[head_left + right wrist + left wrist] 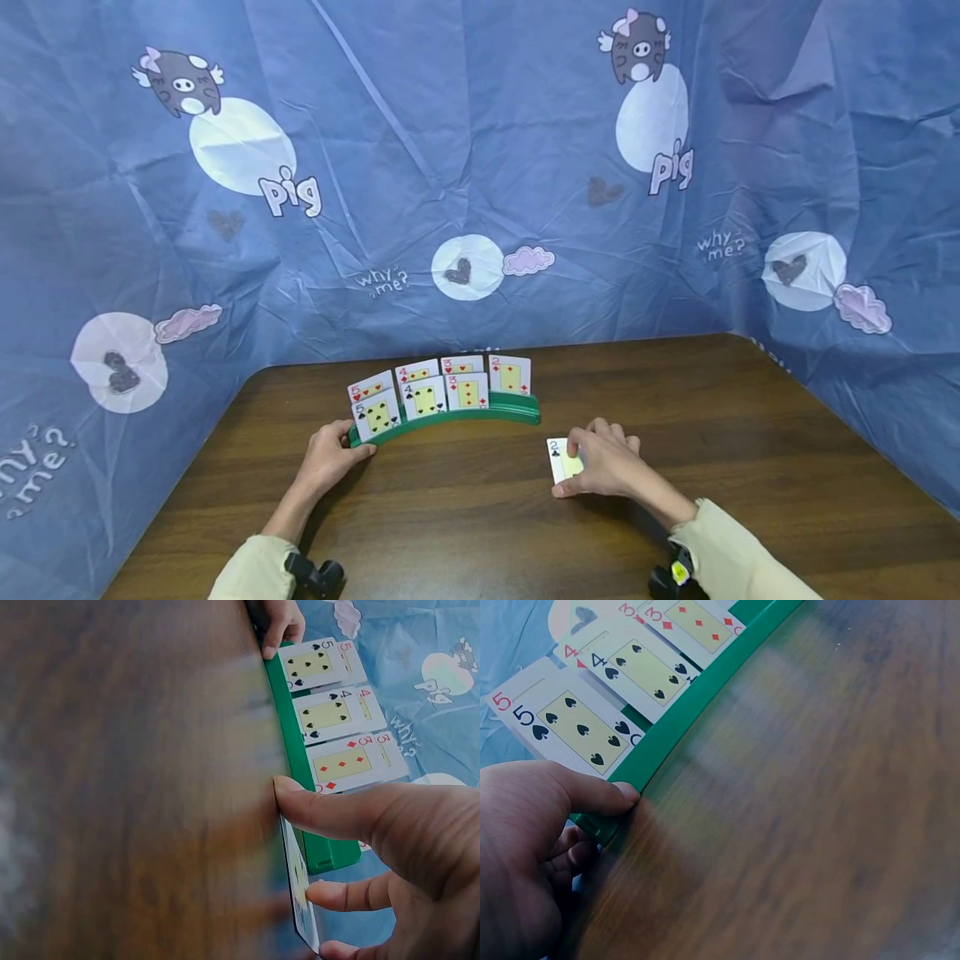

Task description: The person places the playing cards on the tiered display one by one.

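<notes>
A green curved card holder (450,417) stands on the table with playing cards upright in two rows. My left hand (330,454) grips its left end, thumb on the front edge, other fingers curled behind and partly hidden. The front row holds the five of spades (581,729), four of spades (646,671) and three of diamonds (342,763). Behind them are a red five, four and three, with the two of diamonds (510,375) at the right end. My right hand (607,462) holds a black two (557,467) between thumb and fingers, right of the holder; the hand covers part of that card.
The brown wooden table (465,525) extends around both hands. A blue cloth printed with pigs and hearts (465,125) hangs along its back and sides. Dark wrist devices (315,575) sit at both cream sleeves.
</notes>
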Motion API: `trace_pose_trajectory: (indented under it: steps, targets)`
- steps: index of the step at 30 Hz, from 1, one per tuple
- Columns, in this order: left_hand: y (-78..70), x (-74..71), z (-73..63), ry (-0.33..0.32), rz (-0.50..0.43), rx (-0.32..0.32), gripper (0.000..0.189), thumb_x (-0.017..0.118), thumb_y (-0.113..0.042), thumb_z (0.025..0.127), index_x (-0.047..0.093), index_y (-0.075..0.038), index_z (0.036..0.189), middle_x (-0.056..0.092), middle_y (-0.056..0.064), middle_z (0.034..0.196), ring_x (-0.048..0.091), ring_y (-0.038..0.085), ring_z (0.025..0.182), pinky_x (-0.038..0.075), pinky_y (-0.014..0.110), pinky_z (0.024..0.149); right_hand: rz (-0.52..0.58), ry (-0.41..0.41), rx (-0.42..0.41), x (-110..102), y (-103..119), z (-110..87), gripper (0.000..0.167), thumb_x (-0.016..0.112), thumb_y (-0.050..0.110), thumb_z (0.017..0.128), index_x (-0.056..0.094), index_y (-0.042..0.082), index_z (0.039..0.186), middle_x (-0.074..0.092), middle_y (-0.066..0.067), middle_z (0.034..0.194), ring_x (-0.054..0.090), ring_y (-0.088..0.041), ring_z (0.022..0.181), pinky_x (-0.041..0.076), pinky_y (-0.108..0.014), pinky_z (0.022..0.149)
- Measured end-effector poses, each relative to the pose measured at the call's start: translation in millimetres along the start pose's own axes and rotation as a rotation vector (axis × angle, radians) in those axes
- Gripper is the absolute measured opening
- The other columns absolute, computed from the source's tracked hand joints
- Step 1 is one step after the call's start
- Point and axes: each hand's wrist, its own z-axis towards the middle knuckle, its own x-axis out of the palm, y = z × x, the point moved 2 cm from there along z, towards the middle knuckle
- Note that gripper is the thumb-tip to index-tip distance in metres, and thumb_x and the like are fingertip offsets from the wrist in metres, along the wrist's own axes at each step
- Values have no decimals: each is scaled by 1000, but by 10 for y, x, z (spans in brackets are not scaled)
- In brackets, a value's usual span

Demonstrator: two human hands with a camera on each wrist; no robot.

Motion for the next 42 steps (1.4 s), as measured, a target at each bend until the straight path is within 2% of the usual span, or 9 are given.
trace_pose_trajectory:
  steps: [4, 11, 14, 20, 23, 26, 31, 36, 42]
  targets:
    - [1, -3, -8, 0, 6, -1, 43, 75, -10, 83, 64, 9, 120, 65, 27, 117, 63, 28, 100, 50, 43, 87, -13, -16, 8, 6, -7, 24, 64, 93, 53, 54, 58, 16, 94, 54, -18, 115, 46, -33, 100, 33, -50, 81]
    - [0, -4, -13, -9, 6, 18, 43, 76, -10, 82, 64, 9, 118, 67, 26, 114, 62, 27, 98, 49, 40, 85, -56, -138, -60, -7, 33, 28, 97, 97, 51, 45, 55, 11, 123, 46, -13, 111, 43, -31, 100, 34, -46, 81]
    - [-7, -8, -14, -9, 5, 17, 43, 75, -10, 83, 64, 9, 119, 67, 26, 114, 62, 26, 98, 49, 40, 85, -105, -183, -92, -13, 51, 22, 103, 97, 51, 44, 54, 8, 127, 42, -11, 108, 41, -30, 98, 36, -45, 80]
    - [-7, -8, -19, -5, 3, 13, 42, 75, -11, 84, 65, 8, 120, 67, 26, 115, 61, 26, 98, 49, 41, 86, -174, -235, -128, -29, 71, -3, 89, 96, 54, 44, 57, 10, 110, 43, -11, 109, 42, -30, 96, 36, -43, 76]
    - [4, -1, -18, -1, 4, 10, 42, 75, -11, 85, 64, 8, 121, 67, 26, 117, 61, 26, 99, 49, 42, 86, -233, -237, -126, -40, 71, -8, 85, 93, 58, 49, 56, 12, 110, 48, -12, 111, 49, -29, 93, 41, -43, 74]
    - [7, 3, -17, 1, 5, 5, 43, 74, -11, 85, 64, 8, 122, 66, 26, 118, 61, 27, 101, 49, 43, 88, -257, -196, -105, -68, 65, -10, 79, 90, 58, 57, 55, 13, 113, 53, -11, 104, 56, -25, 81, 46, -40, 65]
    - [-3, -1, -16, -10, 11, 16, 43, 75, -11, 83, 65, 8, 120, 67, 26, 116, 61, 27, 100, 49, 42, 86, -141, -165, -96, -145, 58, -17, 56, 88, 39, 71, 54, 17, 110, 60, -7, 92, 58, -22, 72, 46, -37, 57]
    - [-1, 1, -15, -19, 11, 18, 42, 76, -11, 82, 66, 8, 118, 68, 24, 112, 61, 25, 97, 48, 37, 82, -20, -214, -177, -242, 61, 2, 29, 78, 12, 84, 60, 11, 107, 69, -10, 94, 60, -19, 78, 50, -36, 64]
    - [-1, 3, -28, -17, -2, 7, 42, 75, -10, 83, 65, 8, 119, 69, 24, 113, 62, 26, 98, 50, 39, 84, 67, -301, -248, -397, 83, 111, 19, 66, -1, 90, 65, 4, 108, 73, -15, 99, 64, -20, 81, 53, -39, 68]
